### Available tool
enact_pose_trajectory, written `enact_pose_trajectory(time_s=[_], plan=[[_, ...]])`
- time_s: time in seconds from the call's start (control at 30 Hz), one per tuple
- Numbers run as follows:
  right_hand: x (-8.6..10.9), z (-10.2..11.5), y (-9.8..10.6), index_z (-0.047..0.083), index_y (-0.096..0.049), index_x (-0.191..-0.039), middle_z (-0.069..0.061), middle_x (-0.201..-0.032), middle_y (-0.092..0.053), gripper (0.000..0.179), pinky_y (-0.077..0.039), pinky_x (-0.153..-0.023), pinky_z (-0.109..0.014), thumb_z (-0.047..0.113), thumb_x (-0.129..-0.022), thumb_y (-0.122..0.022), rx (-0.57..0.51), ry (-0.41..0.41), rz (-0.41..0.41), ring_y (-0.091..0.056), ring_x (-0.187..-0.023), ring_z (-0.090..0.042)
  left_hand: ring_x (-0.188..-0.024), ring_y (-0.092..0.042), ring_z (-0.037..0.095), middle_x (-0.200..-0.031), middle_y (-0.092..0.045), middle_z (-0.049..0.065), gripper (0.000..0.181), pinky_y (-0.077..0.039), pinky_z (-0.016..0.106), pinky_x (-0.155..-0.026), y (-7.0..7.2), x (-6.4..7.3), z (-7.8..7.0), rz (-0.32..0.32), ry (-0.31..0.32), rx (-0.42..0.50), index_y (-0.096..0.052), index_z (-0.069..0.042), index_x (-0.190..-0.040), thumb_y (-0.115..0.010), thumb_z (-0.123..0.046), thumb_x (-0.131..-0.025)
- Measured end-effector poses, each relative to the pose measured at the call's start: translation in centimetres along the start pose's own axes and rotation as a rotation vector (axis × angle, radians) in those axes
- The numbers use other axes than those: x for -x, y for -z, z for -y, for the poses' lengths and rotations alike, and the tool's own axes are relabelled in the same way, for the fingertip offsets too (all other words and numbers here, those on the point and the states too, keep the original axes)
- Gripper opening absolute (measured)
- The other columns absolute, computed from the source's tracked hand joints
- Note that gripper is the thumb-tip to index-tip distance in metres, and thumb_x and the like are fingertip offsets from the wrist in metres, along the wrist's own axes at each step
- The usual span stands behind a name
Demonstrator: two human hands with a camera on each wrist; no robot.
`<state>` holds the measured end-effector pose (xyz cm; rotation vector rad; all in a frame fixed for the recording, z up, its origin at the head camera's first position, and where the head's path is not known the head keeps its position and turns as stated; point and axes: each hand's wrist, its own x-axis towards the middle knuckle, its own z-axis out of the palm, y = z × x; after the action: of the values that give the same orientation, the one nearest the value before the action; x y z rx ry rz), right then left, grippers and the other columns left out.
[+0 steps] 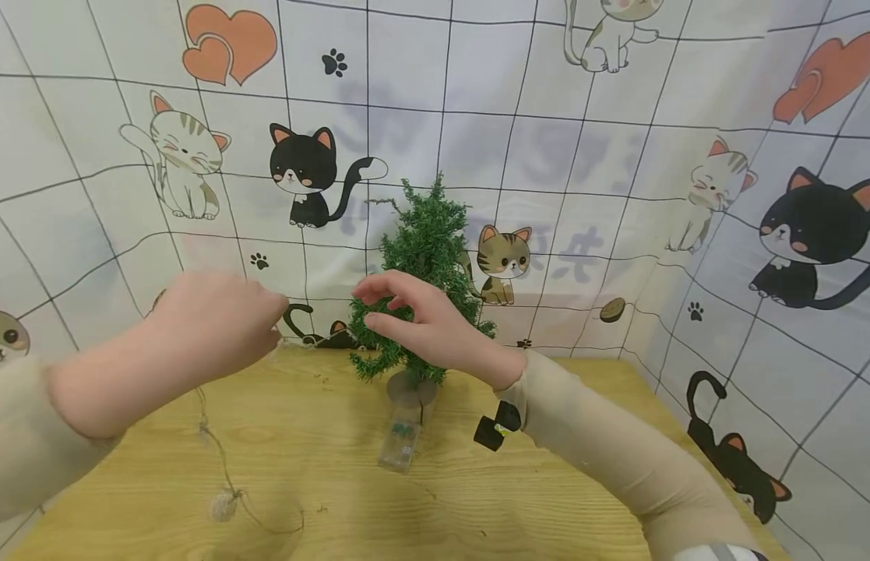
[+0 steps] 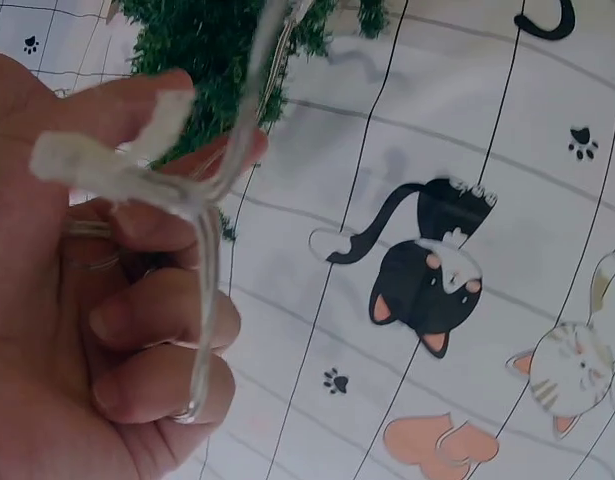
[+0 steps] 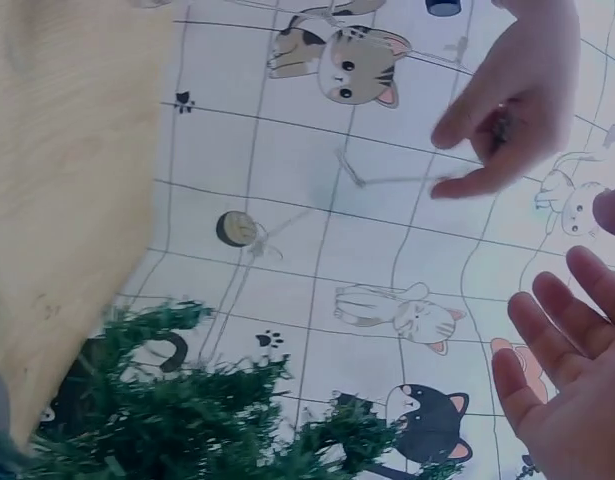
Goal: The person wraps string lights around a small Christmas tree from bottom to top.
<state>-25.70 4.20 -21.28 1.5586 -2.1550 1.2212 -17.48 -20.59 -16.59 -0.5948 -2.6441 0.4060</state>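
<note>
– Dangling from where, that thin pale cord [image 2: 207, 290]?

– It's in the left hand [image 1: 213, 327], fingers curled round it, w/ the cord running over them & up past the thumb. Whitish bit [image 2: 79, 165] sticks out by the thumb, too blurry to ID

– And the right hand [image 1: 424, 319]?

– Free, fingers apart & loosely bent. Sits in front of the green tree [image 1: 435, 234] in the head view; can't tell if it touches the branches

– Tree's upright?

– Yep, standing toward the back of the wooden tabletop [image 1: 547, 460], on a roundish grey base [image 1: 399, 389]. Clear flat case [image 1: 399, 446] lies just in front of the base, contents too small to tell

– Anything on the left?

– A twine-like strand [image 1: 220, 460] comes down below the left hand to the tabletop, w/ a pale round piece [image 1: 224, 506] on it, then curves off right. Can't tell if it's the same cord

– Further out?

– Cream sleeves [image 1: 589, 425] on both arms, small black blocks [image 1: 489, 433] at the right cuff. Bg is white cloth [image 1: 406, 47] w/ a grid, cartoon cats, hearts, paw prints etc, round the back & sides
</note>
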Motion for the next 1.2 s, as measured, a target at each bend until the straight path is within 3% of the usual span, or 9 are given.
enact_pose_trajectory(time_s=[0.17,0.43,0.63,0.7,0.77,0.87,0.93,1.1,1.2], plan=[[-1.7,0.6,0.4,0.005,-0.055,-0.132,-0.004,-0.129,-0.058,0.033,-0.044,-0.093,-0.028,0.011,-0.1,-0.053,-0.073,-0.076,0.031,-0.054,-0.116,-0.012,-0.048,-0.023,0.014,-0.05,-0.026,-0.004,0.038,-0.022,0.028,-0.038,2.0,-1.2,-0.5,-0.096,0.003,-0.036,-0.039,-0.016,-0.052,-0.056,0.008,-0.076],[-4.0,0.9,-0.2,0.004,-0.045,-0.142,-0.009,-0.139,-0.052,0.04,-0.041,-0.1,-0.025,0.009,-0.103,-0.046,-0.279,-0.22,0.149,-0.049,-0.124,-0.011,-0.046,-0.037,0.016,-0.054,-0.043,-0.002,0.02,-0.03,0.03,-0.038,3.4,-2.5,-2.0,-0.126,-0.021,0.034,-0.056,-0.013,-0.071,-0.063,-0.007,-0.088],[-4.5,0.1,-0.5,0.006,-0.053,-0.137,-0.007,-0.12,-0.065,0.036,-0.044,-0.097,-0.027,0.011,-0.101,-0.05,-0.34,-0.292,0.167,-0.059,-0.111,-0.013,-0.048,-0.041,0.016,-0.061,-0.047,-0.002,0.02,-0.034,0.032,-0.039,3.1,-3.1,-1.9,-0.179,-0.007,0.11,-0.059,-0.013,-0.074,-0.064,-0.015,-0.093],[-4.8,-0.3,-0.3,0.005,-0.059,-0.13,-0.007,-0.109,-0.069,0.031,-0.046,-0.094,-0.027,0.013,-0.101,-0.053,-0.331,-0.305,0.148,-0.062,-0.103,-0.015,-0.047,-0.039,0.016,-0.062,-0.048,-0.002,0.012,-0.033,0.032,-0.039,2.7,-3.1,-1.5,-0.23,-0.008,0.131,-0.06,-0.011,-0.08,-0.063,-0.011,-0.092],[-5.2,-0.6,-0.2,0.005,-0.065,-0.122,-0.008,-0.098,-0.069,0.026,-0.048,-0.09,-0.029,0.014,-0.1,-0.055,-0.302,-0.31,0.116,-0.063,-0.095,-0.019,-0.046,-0.038,0.016,-0.065,-0.052,-0.001,0.002,-0.032,0.032,-0.04,2.0,-3.1,-0.8,-0.254,0.014,0.171,-0.063,-0.01,-0.093,-0.063,-0.009,-0.091],[-5.7,-0.8,0.1,0.005,-0.07,-0.113,-0.009,-0.087,-0.068,0.022,-0.049,-0.086,-0.031,0.015,-0.099,-0.057,-0.276,-0.32,0.057,-0.062,-0.089,-0.024,-0.047,-0.041,0.017,-0.065,-0.057,0.002,0.028,-0.033,0.032,-0.042,0.3,-2.7,0.3,-0.237,0.085,0.28,-0.061,-0.01,-0.118,-0.062,-0.008,-0.09],[-5.8,-0.9,0.3,0.005,-0.071,-0.111,-0.011,-0.084,-0.066,0.021,-0.049,-0.086,-0.033,0.015,-0.099,-0.058,-0.267,-0.313,0.024,-0.061,-0.086,-0.026,-0.05,-0.047,0.016,-0.068,-0.061,0.002,0.037,-0.035,0.032,-0.044,-1.4,-2.3,1.2,-0.18,0.146,0.389,-0.056,-0.01,-0.129,-0.059,-0.01,-0.092],[-5.6,-1.4,0.8,0.005,-0.072,-0.109,-0.01,-0.081,-0.067,0.02,-0.049,-0.086,-0.035,0.014,-0.098,-0.059,-0.251,-0.319,-0.012,-0.062,-0.085,-0.027,-0.054,-0.051,0.017,-0.076,-0.065,0.002,0.038,-0.04,0.034,-0.05,-7.3,-0.6,3.0,-0.079,0.252,0.617,-0.057,-0.008,-0.13,-0.06,-0.016,-0.094],[-5.2,-1.9,1.2,0.006,-0.073,-0.11,-0.01,-0.08,-0.067,0.02,-0.049,-0.086,-0.033,0.015,-0.098,-0.06,-0.251,-0.335,-0.022,-0.063,-0.085,-0.027,-0.067,-0.063,0.028,-0.089,-0.07,0.011,0.031,-0.047,0.041,-0.056,-10.4,1.0,3.5,-0.065,0.284,0.638,-0.063,-0.008,-0.124,-0.059,-0.02,-0.096]])
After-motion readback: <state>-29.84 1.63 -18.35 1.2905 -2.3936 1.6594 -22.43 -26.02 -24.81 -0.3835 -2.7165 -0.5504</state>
